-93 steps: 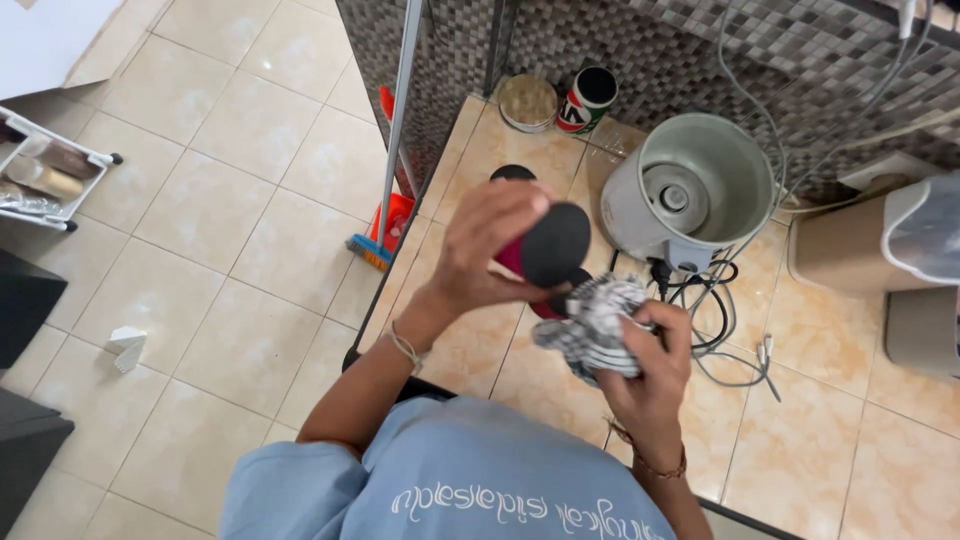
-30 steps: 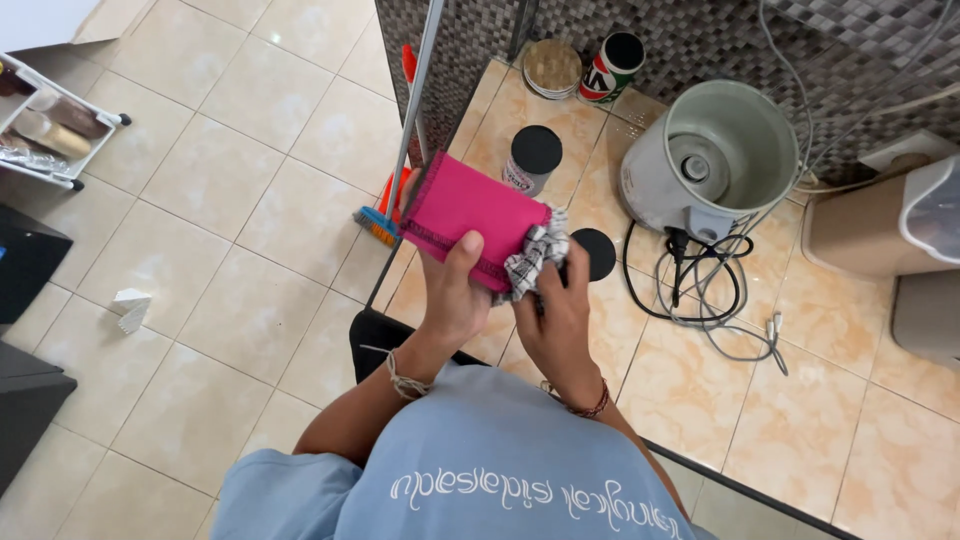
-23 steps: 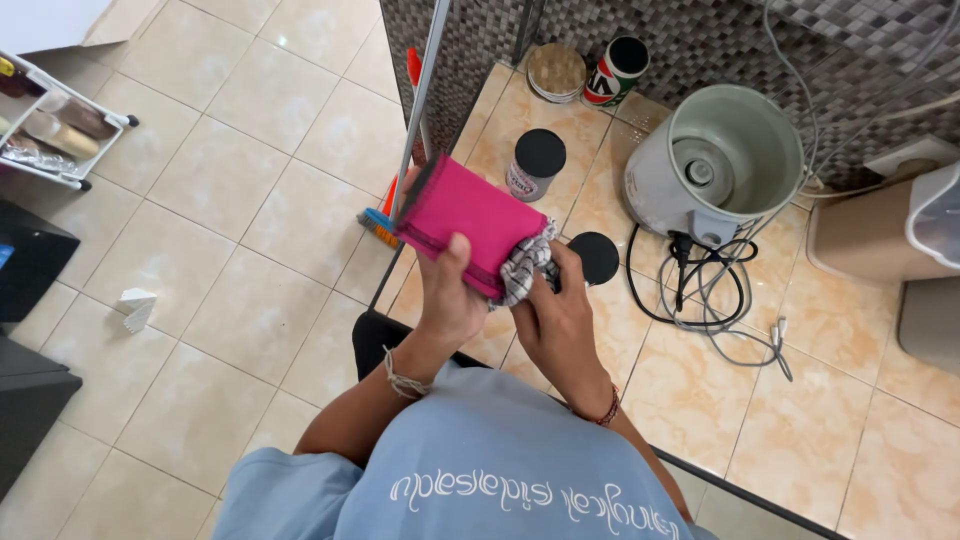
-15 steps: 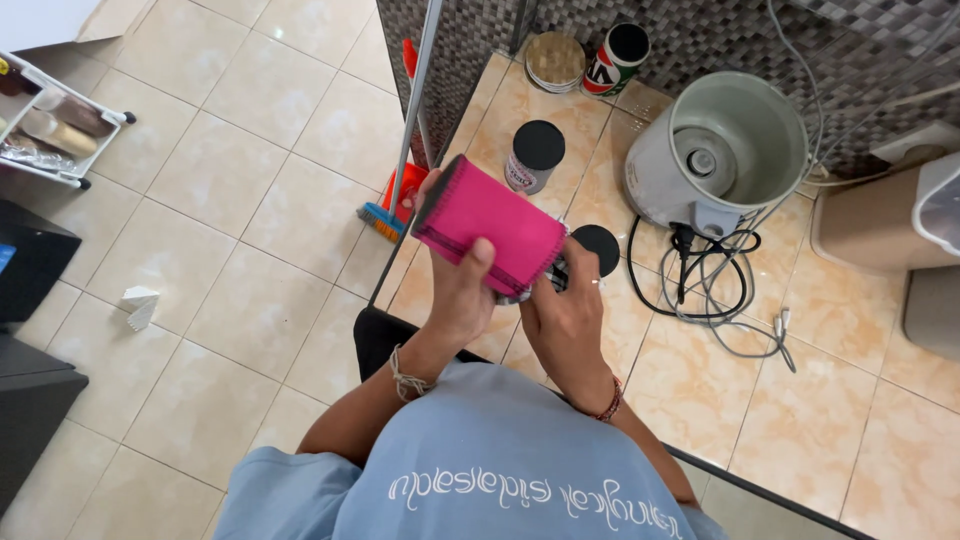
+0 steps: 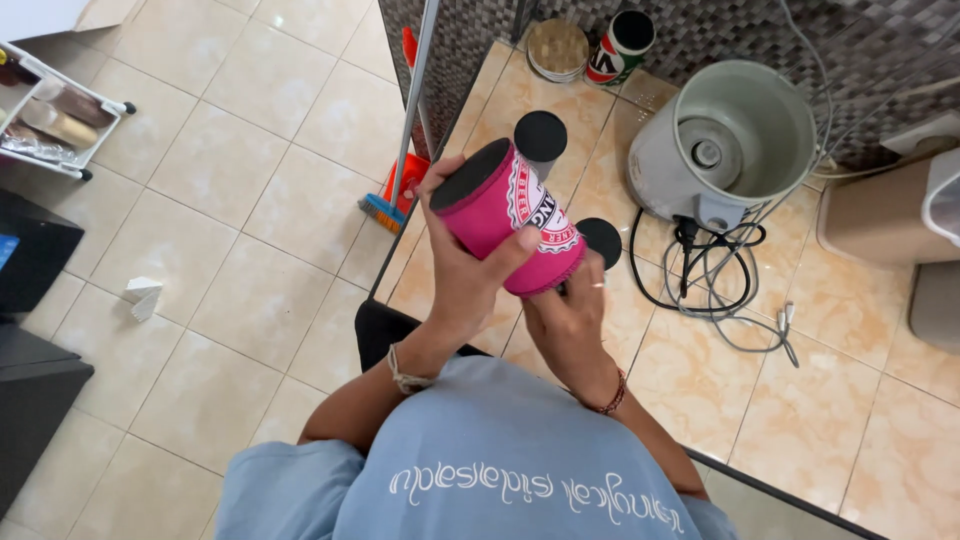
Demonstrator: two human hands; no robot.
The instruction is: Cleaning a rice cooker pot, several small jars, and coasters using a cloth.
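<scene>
My left hand grips a pink cylindrical tin around its side and holds it tilted above the tiled counter, black end up and to the left. My right hand is curled against the tin's lower right end, just beneath it. The grey-and-white cloth seen earlier is hidden from view. A round black lid lies on the counter right behind the tin.
A second tin with a black lid stands behind. A grey electric pot with tangled cords sits to the right, a beige container beyond it. A broom leans at the counter's left edge. A trolley stands far left.
The pink tin has been turned in my left hand, so its black end now shows. The cloth in my right hand has slipped out of sight behind the tin.
</scene>
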